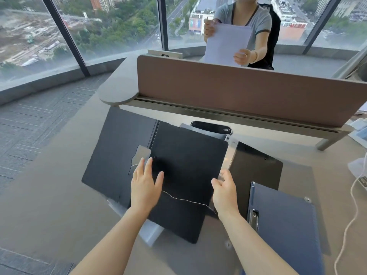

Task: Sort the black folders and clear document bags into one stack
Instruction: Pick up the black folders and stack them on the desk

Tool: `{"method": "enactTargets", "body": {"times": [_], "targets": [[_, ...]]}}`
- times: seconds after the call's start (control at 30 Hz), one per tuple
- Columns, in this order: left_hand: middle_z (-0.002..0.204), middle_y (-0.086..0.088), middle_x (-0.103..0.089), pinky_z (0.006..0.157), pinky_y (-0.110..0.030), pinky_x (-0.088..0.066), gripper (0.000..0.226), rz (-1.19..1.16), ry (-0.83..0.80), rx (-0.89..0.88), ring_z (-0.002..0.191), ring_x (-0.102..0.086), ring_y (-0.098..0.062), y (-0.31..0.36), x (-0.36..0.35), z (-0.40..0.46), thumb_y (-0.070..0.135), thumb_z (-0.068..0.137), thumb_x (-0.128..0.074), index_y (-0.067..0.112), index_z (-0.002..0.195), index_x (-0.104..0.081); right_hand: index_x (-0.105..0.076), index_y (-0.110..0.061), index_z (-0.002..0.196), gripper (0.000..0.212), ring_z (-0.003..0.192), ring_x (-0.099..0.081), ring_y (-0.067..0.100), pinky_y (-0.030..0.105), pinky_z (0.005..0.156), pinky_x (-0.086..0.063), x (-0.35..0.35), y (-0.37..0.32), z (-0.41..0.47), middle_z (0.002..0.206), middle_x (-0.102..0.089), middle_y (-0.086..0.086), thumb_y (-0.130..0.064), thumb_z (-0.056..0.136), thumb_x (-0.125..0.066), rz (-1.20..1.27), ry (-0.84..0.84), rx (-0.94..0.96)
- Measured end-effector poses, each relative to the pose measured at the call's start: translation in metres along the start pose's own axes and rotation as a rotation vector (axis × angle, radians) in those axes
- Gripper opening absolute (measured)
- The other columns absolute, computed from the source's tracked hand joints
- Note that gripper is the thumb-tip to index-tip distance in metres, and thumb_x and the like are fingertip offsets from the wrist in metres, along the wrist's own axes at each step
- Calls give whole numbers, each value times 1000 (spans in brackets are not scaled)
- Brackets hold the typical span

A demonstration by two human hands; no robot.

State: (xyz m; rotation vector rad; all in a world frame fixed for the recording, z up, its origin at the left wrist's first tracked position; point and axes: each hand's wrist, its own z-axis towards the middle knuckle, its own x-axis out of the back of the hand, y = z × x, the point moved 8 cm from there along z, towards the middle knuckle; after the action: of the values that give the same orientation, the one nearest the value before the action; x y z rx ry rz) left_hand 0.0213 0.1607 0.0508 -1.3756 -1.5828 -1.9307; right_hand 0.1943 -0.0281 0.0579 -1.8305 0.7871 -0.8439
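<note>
Open black folder [158,175] at frame centre, flat on counter [49,195], tilted, left cover spread toward centre left. Left hand [144,188] flat on folder near spine, fingers spread, grip apart, clamped on nothing. Right hand [225,192] at folder's right edge, fingers loosely curled at a clear bag [228,155] edge; grip state cannot be told. More clear bag [151,230] showing beneath folder's lower left corner. Second black folder [258,167] right of centre, partly under first. Blue clipboard [284,221] at lower right, overlapping second folder. White cord [349,225] at right edge. Divider [238,92] across upper centre; beyond it, person [248,18] holding paper [226,44].
</note>
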Motion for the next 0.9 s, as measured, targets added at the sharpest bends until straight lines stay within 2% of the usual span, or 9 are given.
{"method": "enactTargets", "body": {"times": [0.07, 0.13, 0.2, 0.33, 0.4, 0.5, 0.6, 0.73, 0.9], "targets": [[165, -7, -19, 120, -49, -23, 66, -65, 25, -1, 150, -17, -29, 7, 14, 4, 38, 98, -53, 25, 155, -24, -52, -21, 120, 25, 88, -56, 11, 18, 72, -50, 3, -17, 2, 101, -60, -6, -8, 100, -44, 2, 0, 51], [166, -4, -17, 120, -51, -23, 70, -104, 60, -15, 151, -16, -29, 15, 28, 5, 40, 97, -56, 28, 156, -21, -52, -20, 125, 27, 98, -58, 9, 26, 88, -54, 3, -30, 5, 109, -61, -6, -11, 100, -46, 3, -4, 86], [165, -3, -18, 120, -51, -24, 72, -140, 108, -25, 151, -17, -27, 22, 41, 5, 41, 95, -58, 29, 156, -21, -52, -19, 126, 28, 111, -59, 15, 35, 102, -49, 4, -42, 6, 120, -62, -3, -13, 100, -47, 11, 7, 116], [149, -9, -40, 113, -50, -36, 70, -138, 314, -118, 137, -37, -30, 38, 76, 0, 34, 90, -68, 18, 150, -34, -56, -22, 119, 25, 107, -60, 13, 30, 99, -49, 9, -68, 4, 110, -64, -12, -9, 101, -45, 89, 23, 191], [149, -10, -38, 113, -49, -35, 74, -133, 378, -107, 136, -36, -30, 41, 91, -1, 35, 88, -70, 17, 149, -33, -55, -22, 124, 28, 107, -61, 10, 33, 102, -48, 11, -75, 5, 112, -65, -12, -9, 101, -45, 139, 22, 202], [161, -4, -23, 118, -46, -26, 87, -264, 279, -40, 148, -20, -24, 37, 100, 11, 40, 85, -73, 25, 154, -22, -56, -21, 126, 32, 104, -66, 8, 37, 103, -49, 12, -85, 7, 105, -71, -15, -6, 101, -43, 201, -6, 226], [160, 4, -33, 117, -45, -33, 87, -571, 68, -26, 145, -33, -17, 38, 97, 21, 34, 84, -76, 36, 154, -23, -58, -20, 126, 35, 106, -67, 7, 40, 103, -49, 16, -99, 9, 104, -74, -17, -3, 101, -40, 272, -58, 261], [115, 5, -74, 84, -30, -60, 51, -785, -88, -35, 107, -70, -14, 51, 94, 20, 14, 85, -75, 24, 132, -57, -59, -18, 124, 33, 105, -69, 10, 36, 99, -51, 21, -110, 12, 101, -76, -15, -3, 101, -40, 328, -88, 273], [95, 4, -79, 67, -23, -59, 30, -890, -163, -14, 89, -76, -18, 65, 88, 17, 2, 85, -72, 18, 110, -68, -65, -24, 112, 33, 106, -68, 12, 23, 90, -57, 32, -118, 15, 108, -73, -10, -4, 101, -41, 360, -71, 293]]}}
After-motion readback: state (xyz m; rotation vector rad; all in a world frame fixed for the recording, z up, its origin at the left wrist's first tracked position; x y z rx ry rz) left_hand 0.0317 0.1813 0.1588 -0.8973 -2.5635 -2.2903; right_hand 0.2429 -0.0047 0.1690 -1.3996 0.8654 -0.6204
